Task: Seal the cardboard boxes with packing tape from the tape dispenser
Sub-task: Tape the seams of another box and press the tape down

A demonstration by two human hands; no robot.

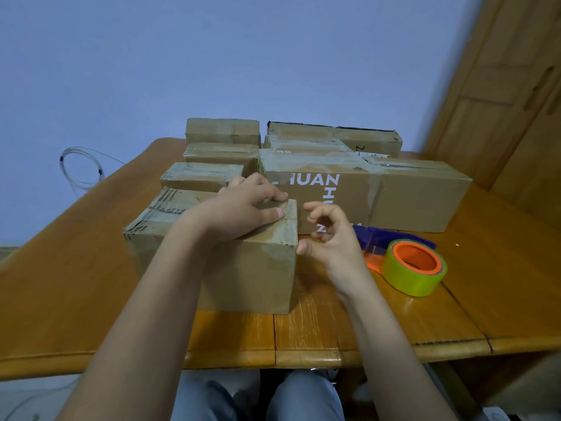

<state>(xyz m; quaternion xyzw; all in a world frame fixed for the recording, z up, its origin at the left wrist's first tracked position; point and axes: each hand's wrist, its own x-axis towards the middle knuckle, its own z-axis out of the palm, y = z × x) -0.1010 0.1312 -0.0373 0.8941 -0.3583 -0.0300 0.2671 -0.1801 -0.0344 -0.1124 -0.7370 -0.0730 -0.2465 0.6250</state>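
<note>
A wooden surface (455, 323) is carrying a crowd of cardboard boxes, the largest of them a long box printed with white letters (364, 189) lying across the back right, with smaller taped boxes (221, 130) stacking up behind and to the left. Nearest the person, a smaller cardboard box (249, 275) is sitting with its long axis running away to the left and its right end facing the gap between the hands. The left hand (243, 211) is pressing flat on the top of this box at its right edge, fingers spread and lying over the seam, thumb along the near side. The right hand (328, 235) is hovering just beside the box's right corner, its grip loosely curled and holding nothing that can be made out; whether a strip of clear tape is running between its fingers cannot be told. The tape dispenser (413, 262), orange-cored with a yellow-green roll, is lying on its side on the surface to the right, near the right hand and well apart from the left, so the right hand is judged to be the one placed to reach for it, sideways and slightly toward the person
</note>
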